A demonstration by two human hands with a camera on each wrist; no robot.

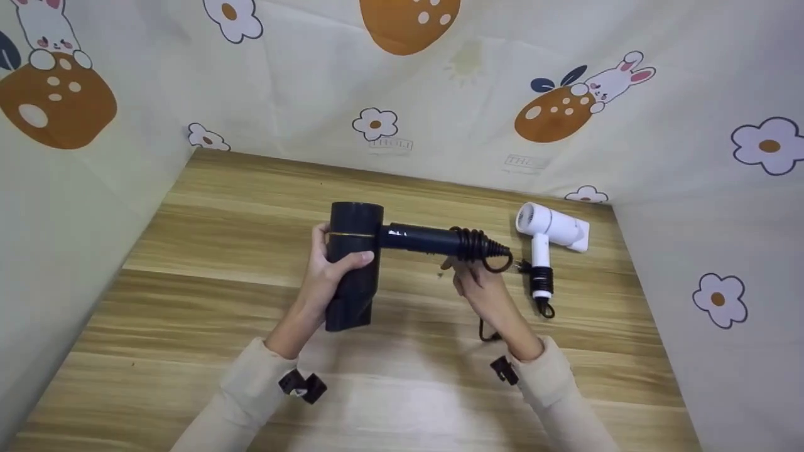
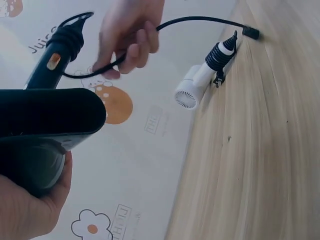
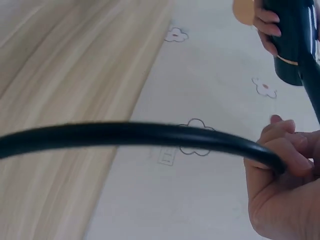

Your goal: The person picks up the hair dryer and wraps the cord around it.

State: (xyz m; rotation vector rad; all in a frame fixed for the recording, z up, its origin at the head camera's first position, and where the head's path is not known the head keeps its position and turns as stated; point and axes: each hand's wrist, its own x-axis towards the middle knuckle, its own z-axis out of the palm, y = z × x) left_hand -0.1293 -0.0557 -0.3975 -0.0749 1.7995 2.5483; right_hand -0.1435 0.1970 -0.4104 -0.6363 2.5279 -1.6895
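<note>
My left hand [image 1: 326,273] grips the barrel of a dark hair dryer [image 1: 355,270], thumb across its front, and holds it up above the table. The dryer's handle [image 1: 421,238] points right, with its black cord [image 1: 472,243] coiled round the end. Below that coil, my right hand [image 1: 480,289] pinches a loose stretch of the cord. In the left wrist view the cord [image 2: 200,19] runs from the right hand [image 2: 132,37] out to a plug [image 2: 251,33]. The right wrist view shows the cord [image 3: 125,134] arching away from the curled fingers [image 3: 285,150].
A white hair dryer [image 1: 556,226] with its black cord wound round the handle lies on the wooden table [image 1: 220,301] at the right. Pale curtains [image 1: 314,81] printed with rabbits and flowers stand behind the table and along both sides.
</note>
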